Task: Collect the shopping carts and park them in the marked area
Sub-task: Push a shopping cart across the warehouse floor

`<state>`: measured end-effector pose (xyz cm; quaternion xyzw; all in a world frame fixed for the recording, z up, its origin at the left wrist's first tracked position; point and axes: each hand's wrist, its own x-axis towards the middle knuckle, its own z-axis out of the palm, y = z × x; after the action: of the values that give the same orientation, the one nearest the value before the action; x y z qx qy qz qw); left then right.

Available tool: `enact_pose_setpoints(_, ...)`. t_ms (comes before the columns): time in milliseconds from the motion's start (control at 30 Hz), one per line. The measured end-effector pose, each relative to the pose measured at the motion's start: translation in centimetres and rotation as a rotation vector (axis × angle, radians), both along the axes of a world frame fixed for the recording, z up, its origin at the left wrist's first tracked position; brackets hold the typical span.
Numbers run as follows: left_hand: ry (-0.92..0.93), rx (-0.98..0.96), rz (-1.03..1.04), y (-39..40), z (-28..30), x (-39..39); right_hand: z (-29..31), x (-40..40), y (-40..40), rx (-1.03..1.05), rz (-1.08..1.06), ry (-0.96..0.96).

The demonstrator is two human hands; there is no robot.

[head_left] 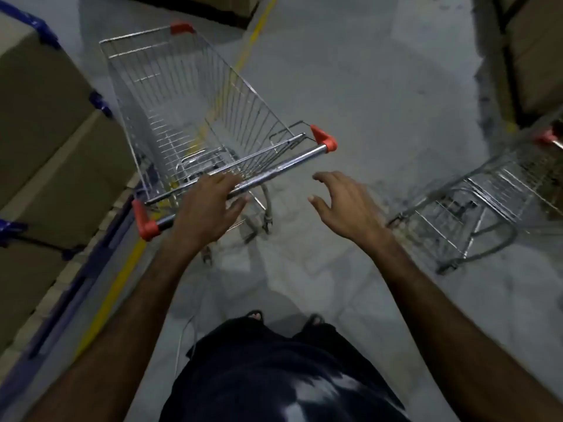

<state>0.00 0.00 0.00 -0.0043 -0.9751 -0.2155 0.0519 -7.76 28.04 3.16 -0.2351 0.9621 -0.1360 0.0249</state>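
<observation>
A silver wire shopping cart (189, 117) with orange corner caps stands in front of me, angled to the left, partly over a yellow floor line (256, 32). My left hand (207, 208) rests on its chrome handle bar (289, 166), fingers laid over the bar and thumb spread below it. My right hand (344, 205) hovers in the air just right of the handle, fingers spread, holding nothing. A second silver cart (499, 190) stands at the right edge, partly cut off by the frame.
Large cardboard boxes (45, 117) on blue racking (100, 105) line the left side, close to the cart. More boxes (536, 56) sit at the upper right. Grey concrete floor (365, 86) stretches ahead between the two carts.
</observation>
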Motion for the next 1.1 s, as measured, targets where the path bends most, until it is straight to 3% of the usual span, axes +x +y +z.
enact_pose_setpoints(267, -0.337, -0.206, 0.361, -1.7, -0.2, 2.4, -1.4, -9.1, -3.7, 0.162, 0.409, 0.009)
enact_pose_setpoints(533, -0.440, -0.312, 0.619, 0.3, 0.0, 1.8, -2.7, -15.9, -4.7, 0.375, 0.620, -0.151)
enact_pose_setpoints(800, -0.441, -0.224, 0.660, 3.5, -0.1, 3.7, -2.8, -15.1, -3.1, 0.447, 0.659, -0.189)
enact_pose_setpoints(1100, -0.374, -0.246, 0.771, 10.7, -0.9, 11.9, -2.1, -8.5, 0.8, 0.414, 0.793, -0.041)
